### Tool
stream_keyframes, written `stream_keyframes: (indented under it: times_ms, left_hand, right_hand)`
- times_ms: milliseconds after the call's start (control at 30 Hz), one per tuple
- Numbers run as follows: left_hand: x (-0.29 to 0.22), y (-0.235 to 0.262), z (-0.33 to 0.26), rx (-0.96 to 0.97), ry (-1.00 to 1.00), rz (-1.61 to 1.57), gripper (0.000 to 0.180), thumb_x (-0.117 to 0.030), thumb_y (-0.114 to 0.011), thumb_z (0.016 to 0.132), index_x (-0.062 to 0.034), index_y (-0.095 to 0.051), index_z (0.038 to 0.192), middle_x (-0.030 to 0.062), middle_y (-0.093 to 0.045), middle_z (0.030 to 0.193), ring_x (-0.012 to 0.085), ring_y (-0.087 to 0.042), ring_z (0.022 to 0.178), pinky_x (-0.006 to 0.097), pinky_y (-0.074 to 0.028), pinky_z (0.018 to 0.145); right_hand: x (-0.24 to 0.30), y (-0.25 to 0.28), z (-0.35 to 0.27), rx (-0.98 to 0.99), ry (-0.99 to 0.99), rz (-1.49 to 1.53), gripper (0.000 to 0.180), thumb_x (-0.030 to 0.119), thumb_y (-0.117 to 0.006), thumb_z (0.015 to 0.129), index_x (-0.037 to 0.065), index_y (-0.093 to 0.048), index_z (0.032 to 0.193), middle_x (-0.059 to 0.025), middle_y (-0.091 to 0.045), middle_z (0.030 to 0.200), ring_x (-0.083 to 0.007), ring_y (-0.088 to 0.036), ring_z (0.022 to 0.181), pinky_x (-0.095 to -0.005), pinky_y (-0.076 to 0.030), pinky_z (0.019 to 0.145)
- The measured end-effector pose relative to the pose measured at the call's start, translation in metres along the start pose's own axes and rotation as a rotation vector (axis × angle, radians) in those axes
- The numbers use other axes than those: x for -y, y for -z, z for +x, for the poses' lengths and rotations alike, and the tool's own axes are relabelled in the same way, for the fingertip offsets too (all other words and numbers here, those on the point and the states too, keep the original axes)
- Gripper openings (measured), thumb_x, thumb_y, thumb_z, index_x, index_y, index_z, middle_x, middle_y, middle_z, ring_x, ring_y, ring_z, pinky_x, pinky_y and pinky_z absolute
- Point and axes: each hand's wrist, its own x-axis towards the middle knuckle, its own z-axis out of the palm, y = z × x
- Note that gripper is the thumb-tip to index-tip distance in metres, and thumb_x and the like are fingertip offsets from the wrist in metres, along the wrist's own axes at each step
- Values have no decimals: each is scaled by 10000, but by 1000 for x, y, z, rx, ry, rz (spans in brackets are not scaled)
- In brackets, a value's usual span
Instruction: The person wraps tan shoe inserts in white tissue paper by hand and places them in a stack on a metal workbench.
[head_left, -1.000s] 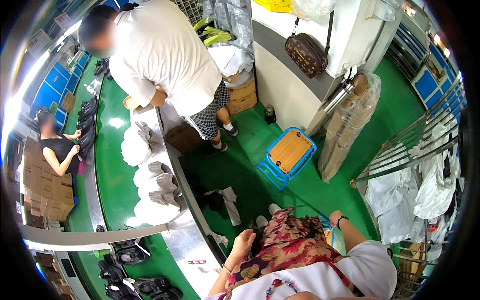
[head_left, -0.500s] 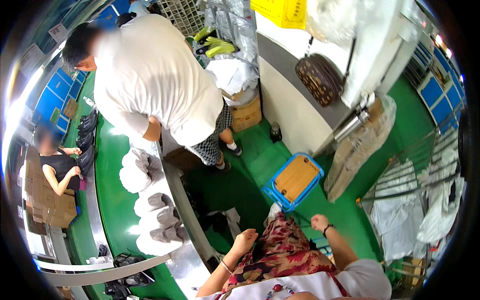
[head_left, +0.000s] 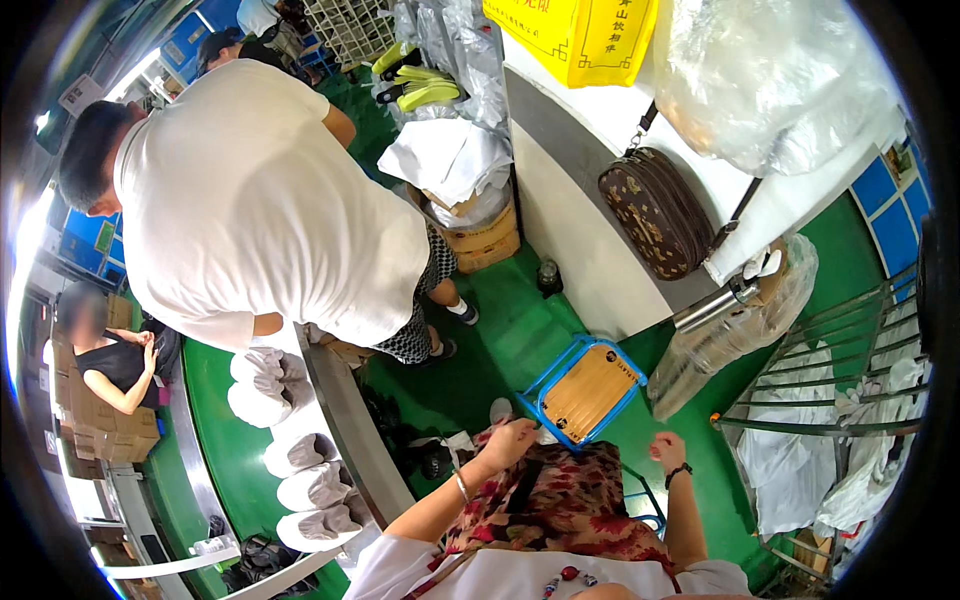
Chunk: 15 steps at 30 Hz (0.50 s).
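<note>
My left hand (head_left: 512, 443) hung loosely curled, empty, by the blue stool (head_left: 583, 390) at one o'clock; right hand (head_left: 667, 450) curled, grip unclear. I might have bumped it.

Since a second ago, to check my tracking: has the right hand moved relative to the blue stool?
Yes. The right hand now hangs beside the blue stool, nearer its right corner; earlier it sat lower, farther from it.

Green conveyor worktop (head_left: 215, 440), lower left of frame, carrying a row of white slippers (head_left: 300, 470); green floor (head_left: 510, 330), centre, bearing a blue-framed stool (head_left: 585, 390).
</note>
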Motion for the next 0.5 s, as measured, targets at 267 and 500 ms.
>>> stream_keyframes:
  times_ms: [267,500]
  left_hand:
    - [-6,19,33,55,-89,-13,275,-216,-573,836,13,-585,987,201,-627,841,323,-622,803,375,-483,704]
    - [2,38,27,-15,46,16,295,-206,-589,842,20,-585,1032,168,-650,911,257,-640,860,323,-497,756]
  right_hand:
    - [-15,-26,-42,25,-97,87,175,120,-573,776,5,-553,906,-124,-607,698,-195,-606,564,-285,-493,477]
    - [-2,-34,-20,32,-84,57,152,112,-550,800,19,-575,917,-103,-612,721,-183,-609,606,-286,-498,513]
